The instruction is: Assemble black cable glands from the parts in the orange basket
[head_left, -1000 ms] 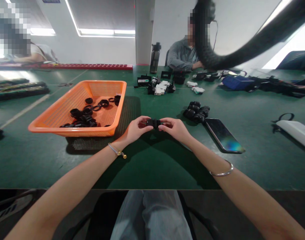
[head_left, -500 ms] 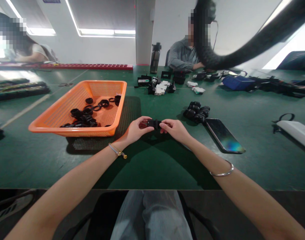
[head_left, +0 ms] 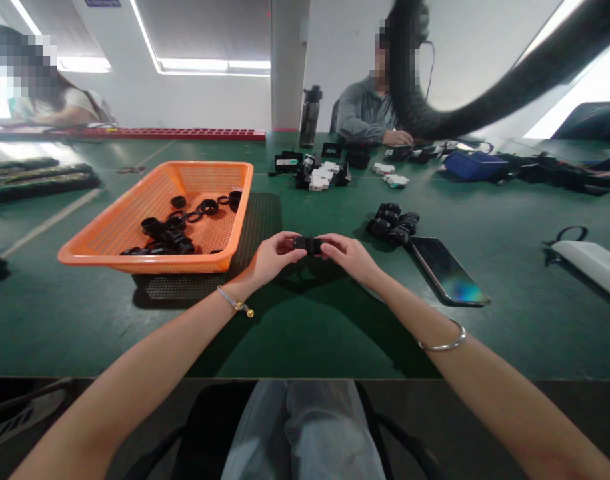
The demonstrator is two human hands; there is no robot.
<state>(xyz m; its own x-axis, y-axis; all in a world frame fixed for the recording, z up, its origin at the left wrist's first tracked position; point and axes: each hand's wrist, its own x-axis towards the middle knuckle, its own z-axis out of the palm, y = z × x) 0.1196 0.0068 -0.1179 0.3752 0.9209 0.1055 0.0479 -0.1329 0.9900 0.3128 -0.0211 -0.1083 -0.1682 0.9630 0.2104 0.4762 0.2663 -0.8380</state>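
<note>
Just above the green table, a short black cylindrical plastic fitting is held level between my two hands. My left hand pinches its left end with thumb and fingers. The right end is gripped the same way by my right hand. Finer detail of the fitting is too small and dark to make out. To the left stands an orange perforated basket with several black rings and fittings inside. A small cluster of black fittings lies on the table beyond my right hand.
A smartphone lies right of my right hand, with a white object farther right. Black and white parts, a bottle and a blue bin stand farther back. A thick dark hose hangs at upper right. Two people sit across the table.
My right hand has shifted slightly left and up along the fitting, and the fitting looks a little turned. A co-worker's hand across the table has come into clearer view.
</note>
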